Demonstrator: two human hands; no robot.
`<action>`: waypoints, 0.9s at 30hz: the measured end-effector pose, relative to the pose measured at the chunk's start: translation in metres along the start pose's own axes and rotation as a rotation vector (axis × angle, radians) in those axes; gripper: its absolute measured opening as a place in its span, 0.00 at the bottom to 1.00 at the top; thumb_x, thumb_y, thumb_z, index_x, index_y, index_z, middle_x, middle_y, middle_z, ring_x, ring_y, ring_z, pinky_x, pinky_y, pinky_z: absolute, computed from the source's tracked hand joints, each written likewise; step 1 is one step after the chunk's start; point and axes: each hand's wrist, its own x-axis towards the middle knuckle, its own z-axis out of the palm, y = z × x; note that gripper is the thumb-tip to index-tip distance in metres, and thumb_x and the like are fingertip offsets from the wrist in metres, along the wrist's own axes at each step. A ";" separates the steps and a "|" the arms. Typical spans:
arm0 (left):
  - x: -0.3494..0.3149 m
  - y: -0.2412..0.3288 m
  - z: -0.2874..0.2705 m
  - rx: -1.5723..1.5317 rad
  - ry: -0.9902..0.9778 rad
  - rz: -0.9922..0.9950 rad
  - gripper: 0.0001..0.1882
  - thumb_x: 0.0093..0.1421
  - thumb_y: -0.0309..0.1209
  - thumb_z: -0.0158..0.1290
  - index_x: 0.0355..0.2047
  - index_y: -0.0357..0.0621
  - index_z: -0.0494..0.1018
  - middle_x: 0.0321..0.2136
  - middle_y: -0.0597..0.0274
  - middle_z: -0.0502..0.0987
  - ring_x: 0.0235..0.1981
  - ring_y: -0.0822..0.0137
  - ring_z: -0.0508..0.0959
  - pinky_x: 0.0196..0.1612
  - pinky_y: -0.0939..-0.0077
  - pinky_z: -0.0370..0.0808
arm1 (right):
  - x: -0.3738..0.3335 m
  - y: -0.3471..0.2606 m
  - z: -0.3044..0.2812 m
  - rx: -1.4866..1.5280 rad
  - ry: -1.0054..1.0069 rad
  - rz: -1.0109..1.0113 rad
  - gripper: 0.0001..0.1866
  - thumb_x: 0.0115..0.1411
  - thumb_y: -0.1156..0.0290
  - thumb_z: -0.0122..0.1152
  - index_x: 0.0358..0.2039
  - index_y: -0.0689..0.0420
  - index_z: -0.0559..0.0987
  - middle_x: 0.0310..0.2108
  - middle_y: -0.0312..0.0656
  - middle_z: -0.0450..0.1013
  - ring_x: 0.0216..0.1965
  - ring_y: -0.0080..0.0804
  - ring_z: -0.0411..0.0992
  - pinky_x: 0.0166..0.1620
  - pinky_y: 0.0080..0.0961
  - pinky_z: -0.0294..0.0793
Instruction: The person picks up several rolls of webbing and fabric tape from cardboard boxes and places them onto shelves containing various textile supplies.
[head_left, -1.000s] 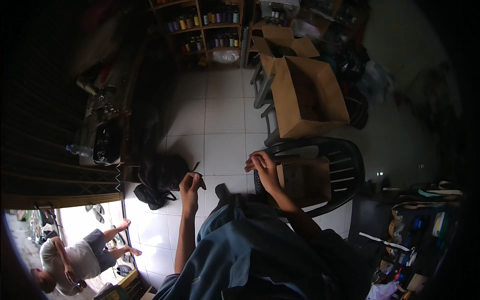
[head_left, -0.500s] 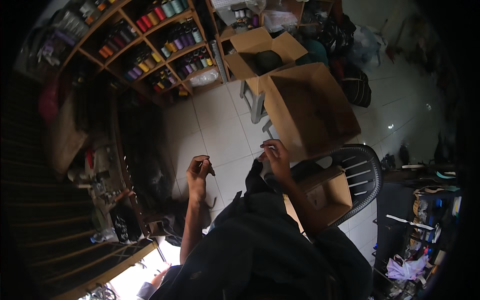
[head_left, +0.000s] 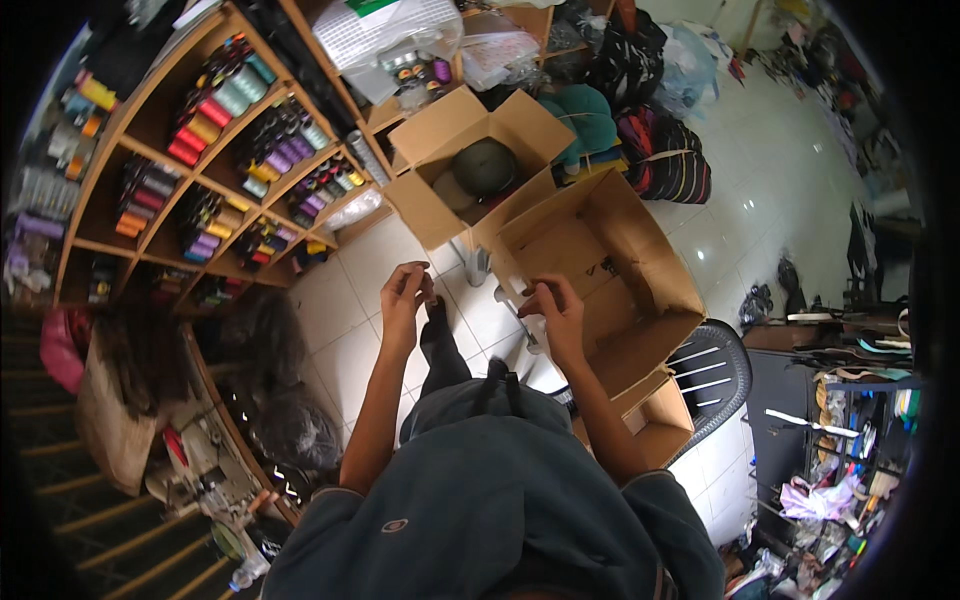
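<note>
My left hand (head_left: 404,292) is raised in front of my body over the tiled floor, its fingers bent and drawn in against the thumb. Level with it, my right hand (head_left: 557,308) is curled in a pinch beside the large open cardboard box (head_left: 655,245). Whatever either hand holds, if anything, is too small to make out. Only a few dark bits lie inside the large box. Behind it stands another open carton (head_left: 412,212) with flaps spread, holding a dark rounded cap (head_left: 485,167).
Wooden shelving (head_left: 130,140) with colourful thread spools rises at left. A smaller carton (head_left: 665,420) sits on a black slatted chair (head_left: 735,370) at right. Teal caps (head_left: 575,120) and a striped bundle (head_left: 665,160) lie behind the boxes. A cluttered rack (head_left: 840,470) stands far right.
The view has shifted forward and brightened, showing more of the boxes' insides. My body is nearer the large box. A dark-clad leg now shows between my hands, which stay curled.
</note>
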 end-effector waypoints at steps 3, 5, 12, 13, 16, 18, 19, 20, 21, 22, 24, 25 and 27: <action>0.071 -0.004 0.010 -0.003 -0.050 -0.058 0.12 0.64 0.32 0.46 0.41 0.35 0.70 0.25 0.65 0.70 0.24 0.74 0.70 0.29 0.78 0.71 | 0.030 0.002 -0.001 -0.002 0.118 0.002 0.11 0.65 0.70 0.48 0.42 0.66 0.72 0.31 0.46 0.73 0.26 0.29 0.74 0.33 0.25 0.76; 0.120 -0.007 0.015 0.017 -0.084 -0.102 0.13 0.64 0.32 0.46 0.42 0.34 0.70 0.26 0.63 0.70 0.25 0.73 0.71 0.28 0.77 0.72 | 0.051 0.001 0.005 0.030 0.214 0.003 0.11 0.65 0.70 0.49 0.42 0.65 0.72 0.32 0.45 0.73 0.27 0.29 0.74 0.33 0.24 0.76; 0.291 -0.087 0.002 0.051 -0.156 -0.378 0.19 0.59 0.33 0.52 0.47 0.35 0.64 0.37 0.53 0.72 0.34 0.63 0.76 0.34 0.71 0.76 | 0.111 0.012 0.038 0.096 0.458 0.055 0.13 0.65 0.69 0.48 0.43 0.66 0.71 0.34 0.45 0.72 0.29 0.30 0.75 0.35 0.26 0.76; 0.310 -0.106 -0.004 0.060 -0.132 -0.444 0.22 0.58 0.34 0.54 0.49 0.36 0.64 0.39 0.51 0.72 0.36 0.61 0.76 0.36 0.69 0.77 | 0.117 0.011 0.044 0.104 0.494 0.068 0.13 0.66 0.69 0.48 0.43 0.66 0.71 0.34 0.45 0.72 0.29 0.30 0.75 0.35 0.26 0.76; 0.357 -0.153 -0.003 0.136 -0.066 -0.662 0.29 0.55 0.39 0.58 0.53 0.40 0.63 0.44 0.48 0.69 0.43 0.54 0.73 0.39 0.64 0.78 | 0.129 0.021 0.056 0.131 0.605 0.083 0.13 0.66 0.69 0.48 0.44 0.66 0.71 0.34 0.45 0.72 0.28 0.30 0.74 0.35 0.26 0.76; 0.380 -0.177 0.000 0.269 -0.014 -0.816 0.35 0.51 0.43 0.61 0.56 0.43 0.61 0.48 0.47 0.66 0.47 0.51 0.71 0.41 0.62 0.78 | 0.132 0.029 0.062 0.166 0.683 0.085 0.12 0.66 0.69 0.47 0.43 0.66 0.71 0.33 0.45 0.72 0.28 0.30 0.74 0.34 0.26 0.75; 0.392 -0.190 -0.003 0.282 0.021 -0.877 0.37 0.50 0.44 0.62 0.57 0.44 0.60 0.50 0.48 0.64 0.48 0.50 0.70 0.42 0.60 0.77 | 0.133 0.030 0.065 0.148 0.708 0.096 0.13 0.66 0.69 0.47 0.43 0.66 0.71 0.33 0.46 0.72 0.28 0.30 0.74 0.34 0.27 0.75; 0.409 -0.211 -0.015 0.287 0.065 -0.930 0.39 0.49 0.45 0.62 0.58 0.46 0.59 0.52 0.49 0.63 0.49 0.49 0.69 0.44 0.59 0.76 | 0.134 0.029 0.068 0.127 0.719 0.106 0.13 0.66 0.68 0.47 0.43 0.66 0.71 0.33 0.47 0.72 0.29 0.31 0.74 0.34 0.27 0.75; 0.418 -0.220 -0.016 0.302 0.100 -0.987 0.42 0.48 0.46 0.63 0.59 0.47 0.58 0.54 0.50 0.61 0.50 0.48 0.68 0.45 0.58 0.75 | 0.134 0.030 0.070 0.109 0.745 0.115 0.13 0.66 0.67 0.47 0.43 0.66 0.71 0.33 0.47 0.72 0.29 0.32 0.74 0.34 0.27 0.76; 0.424 -0.229 -0.018 0.239 0.072 -1.008 0.42 0.48 0.47 0.63 0.60 0.48 0.58 0.55 0.52 0.61 0.50 0.48 0.68 0.47 0.57 0.74 | 0.133 0.030 0.072 0.097 0.773 0.117 0.13 0.66 0.68 0.47 0.42 0.66 0.71 0.33 0.48 0.72 0.29 0.31 0.74 0.33 0.27 0.75; 0.430 -0.226 -0.004 0.126 0.008 -1.057 0.43 0.48 0.47 0.63 0.61 0.50 0.58 0.58 0.56 0.60 0.51 0.48 0.67 0.50 0.55 0.71 | 0.131 0.034 0.074 0.092 0.840 0.119 0.13 0.66 0.68 0.47 0.42 0.65 0.71 0.33 0.48 0.72 0.28 0.31 0.74 0.33 0.27 0.75; 0.429 -0.224 0.004 0.157 0.050 -1.051 0.43 0.47 0.47 0.64 0.60 0.47 0.58 0.57 0.54 0.61 0.51 0.50 0.67 0.49 0.57 0.72 | 0.129 0.036 0.075 0.090 0.871 0.120 0.13 0.66 0.68 0.47 0.42 0.65 0.71 0.33 0.48 0.72 0.28 0.31 0.74 0.33 0.27 0.75; 0.428 -0.220 0.022 0.215 0.135 -1.019 0.43 0.47 0.47 0.66 0.58 0.40 0.60 0.55 0.51 0.63 0.50 0.52 0.68 0.49 0.61 0.73 | 0.128 0.037 0.078 0.102 0.925 0.116 0.12 0.66 0.68 0.48 0.41 0.65 0.71 0.32 0.48 0.72 0.28 0.31 0.74 0.33 0.27 0.74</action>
